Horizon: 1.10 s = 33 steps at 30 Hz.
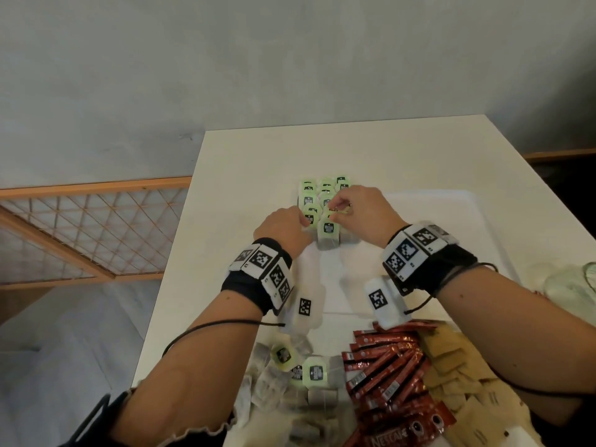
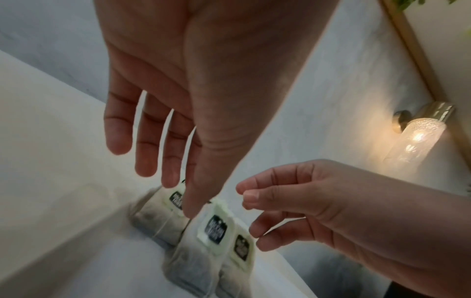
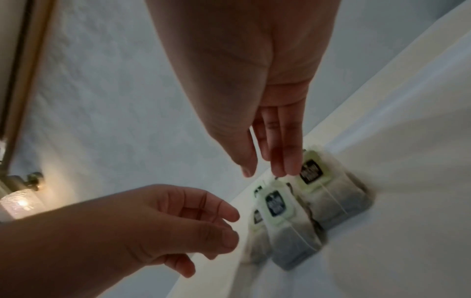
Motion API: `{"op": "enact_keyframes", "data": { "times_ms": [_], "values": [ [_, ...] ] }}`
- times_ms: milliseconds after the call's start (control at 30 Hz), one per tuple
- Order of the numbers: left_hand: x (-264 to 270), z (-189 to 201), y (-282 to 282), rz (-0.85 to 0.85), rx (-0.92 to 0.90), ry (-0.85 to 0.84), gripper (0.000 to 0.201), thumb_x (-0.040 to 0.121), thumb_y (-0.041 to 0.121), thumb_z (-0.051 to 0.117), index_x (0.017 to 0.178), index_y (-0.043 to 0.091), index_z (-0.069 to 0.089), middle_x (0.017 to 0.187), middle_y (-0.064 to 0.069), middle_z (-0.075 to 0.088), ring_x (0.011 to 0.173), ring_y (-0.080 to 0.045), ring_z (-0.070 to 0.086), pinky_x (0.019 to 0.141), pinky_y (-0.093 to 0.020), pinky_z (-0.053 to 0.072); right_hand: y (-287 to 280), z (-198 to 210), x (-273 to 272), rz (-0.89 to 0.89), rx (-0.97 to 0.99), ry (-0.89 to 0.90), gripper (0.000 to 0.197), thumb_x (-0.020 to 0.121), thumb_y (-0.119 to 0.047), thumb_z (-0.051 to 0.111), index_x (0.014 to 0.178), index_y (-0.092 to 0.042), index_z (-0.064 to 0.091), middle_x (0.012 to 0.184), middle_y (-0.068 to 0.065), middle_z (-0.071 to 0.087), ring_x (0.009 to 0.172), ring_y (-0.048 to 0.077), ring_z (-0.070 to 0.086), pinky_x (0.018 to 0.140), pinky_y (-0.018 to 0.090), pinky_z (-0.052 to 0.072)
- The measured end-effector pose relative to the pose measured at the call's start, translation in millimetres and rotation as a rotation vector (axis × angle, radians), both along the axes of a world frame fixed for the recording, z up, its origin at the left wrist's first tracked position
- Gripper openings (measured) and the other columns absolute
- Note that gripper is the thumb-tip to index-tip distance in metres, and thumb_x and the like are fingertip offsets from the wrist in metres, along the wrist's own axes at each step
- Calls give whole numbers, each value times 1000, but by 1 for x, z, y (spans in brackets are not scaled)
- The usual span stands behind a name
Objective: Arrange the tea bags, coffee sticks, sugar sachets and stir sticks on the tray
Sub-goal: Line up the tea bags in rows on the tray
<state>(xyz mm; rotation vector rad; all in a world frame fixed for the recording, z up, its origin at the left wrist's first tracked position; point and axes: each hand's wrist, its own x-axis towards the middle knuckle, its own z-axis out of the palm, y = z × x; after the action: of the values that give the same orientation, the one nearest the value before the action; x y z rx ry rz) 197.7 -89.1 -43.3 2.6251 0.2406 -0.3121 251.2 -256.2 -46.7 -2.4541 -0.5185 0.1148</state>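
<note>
At the far left corner of the white tray (image 1: 464, 201), tea bags (image 1: 325, 201) stand in overlapping rows, green tags up, each leaning on the one behind. The left hand (image 1: 283, 227) hovers at the left of the rows with fingers straight and spread, the thumb tip touching or nearly touching the tag of a bag in the nearest row; it grasps nothing. The right hand (image 1: 361, 208) is over the right side of the rows, fingers extended downward and close together in its wrist view, the fingertips (image 3: 285, 167) at the tag of the nearest right-hand bag (image 3: 328, 193). Whether they pinch that tag or only touch it is hard to say, since the head view is small and the wrist view blurred.

Near the person, a loose heap of tea bags (image 1: 290, 379) lies at the left, red coffee sticks (image 1: 387, 366) in the middle and brown sugar sachets (image 1: 458, 366) at the right, none on the tray yet.

These bags are likely very light, soft and easily knocked over or torn. Each is probably best taken by its stiff paper tag or top seam, with a gentle pinch, minding the thin string.
</note>
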Motion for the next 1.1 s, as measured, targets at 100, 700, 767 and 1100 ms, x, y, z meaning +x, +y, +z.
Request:
{"op": "enact_keyframes", "data": {
  "times_ms": [100, 700, 767, 1100],
  "values": [
    [-24, 15, -1, -22, -24, -20, 27, 89, 34, 62, 114, 26, 58, 114, 4, 62, 103, -18, 59, 88, -34, 48, -8, 18, -21, 5, 25, -41, 20, 83, -19, 74, 102, -15, 71, 98, -1, 61, 81, 9, 56, 83, 23, 46],
    [-206, -1, 4, -313, -134, 101, 16, 77, 22, 79, 86, 24, 66, 78, 13, 62, 68, 2, 55, 64, -11, 43, -36, -7, -204, 288, 2, 392, 23, 74, -33, 82, 95, -23, 74, 82, -9, 71, 70, -4, 62, 66, 9, 44],
    [-216, -6, -3, -367, -191, 132, 25, 74, 25, 83, 91, 23, 65, 85, 11, 61, 72, -2, 57, 63, -11, 43, -36, -13, -216, 321, -33, 401, 29, 71, -33, 84, 96, -24, 73, 82, -10, 70, 69, -6, 61, 64, 8, 42],
    [-229, -25, -16, -456, -46, 91, 41, 75, 19, 75, 113, 24, 60, 105, 4, 48, 94, -15, 52, 86, -31, 46, -27, -25, -236, 322, -321, 278, 66, 58, -54, 83, 111, -27, 54, 105, -9, 48, 93, 11, 52, 82, 33, 48]
  ]
}}
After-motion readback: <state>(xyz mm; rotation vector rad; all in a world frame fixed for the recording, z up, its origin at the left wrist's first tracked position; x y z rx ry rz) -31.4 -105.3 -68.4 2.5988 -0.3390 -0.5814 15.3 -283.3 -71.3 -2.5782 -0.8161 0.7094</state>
